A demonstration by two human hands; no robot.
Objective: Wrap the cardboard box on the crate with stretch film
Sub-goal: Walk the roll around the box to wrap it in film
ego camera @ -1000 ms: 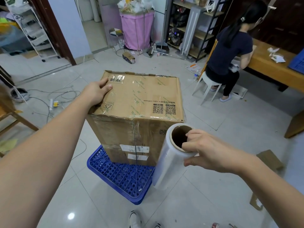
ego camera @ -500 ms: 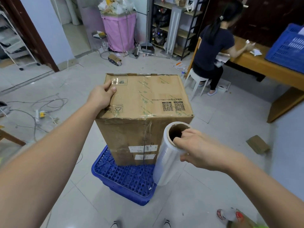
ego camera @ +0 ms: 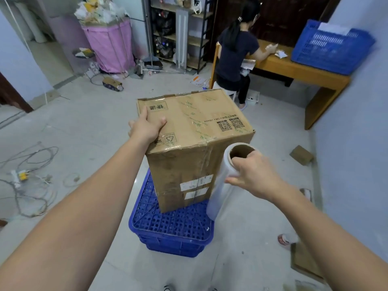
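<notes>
A tall brown cardboard box (ego camera: pixel 201 127) stands upright on an upturned blue plastic crate (ego camera: pixel 168 225) on the tiled floor. Thin film shows faintly on its near side. My left hand (ego camera: pixel 147 128) rests on the box's top left edge, thumb on the top face, fingers over the side. My right hand (ego camera: pixel 249 175) grips the top of a roll of clear stretch film (ego camera: pixel 222 185) by its cardboard core, thumb inside the tube. The roll hangs tilted beside the box's near right corner, its lower end over the crate's corner.
A person (ego camera: pixel 235 53) sits on a stool at a wooden table (ego camera: pixel 302 74) behind the box; a second blue crate (ego camera: pixel 331 47) sits on it. Cables (ego camera: pixel 27 181) lie on the floor at left. Cardboard scraps (ego camera: pixel 301 155) lie along the right wall. Pink bin (ego camera: pixel 109 45) at the back.
I have moved round the box to the right, so the box turns in view. My left hand has slid along the top edge. The roll stays at the near right corner.
</notes>
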